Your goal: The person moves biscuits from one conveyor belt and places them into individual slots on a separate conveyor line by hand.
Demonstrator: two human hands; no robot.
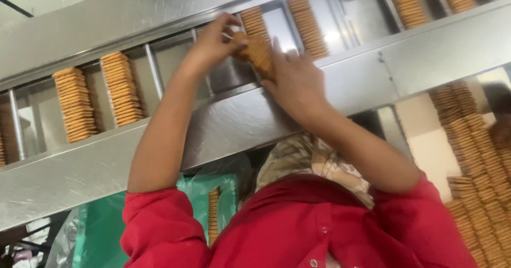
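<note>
My left hand (215, 41) and my right hand (295, 81) reach out from red sleeves over a steel feeder with lanes (159, 60). Between them they hold a short stack of round brown biscuits (258, 52) set on edge. The left fingers pinch its far end and the right palm presses against its near end. The stack hangs over a bare lane, just in front of a standing row of biscuits (255, 20). A patterned scarf (314, 161) lies on my chest.
More biscuit rows fill lanes at the left (74, 105) (121, 89), the middle (307, 25) and the top right (407, 1). Long rows of biscuits (474, 140) lie at the right. A wide steel rail (85, 177) crosses in front. A green plastic bag (197, 193) holds a biscuit stack (213, 214).
</note>
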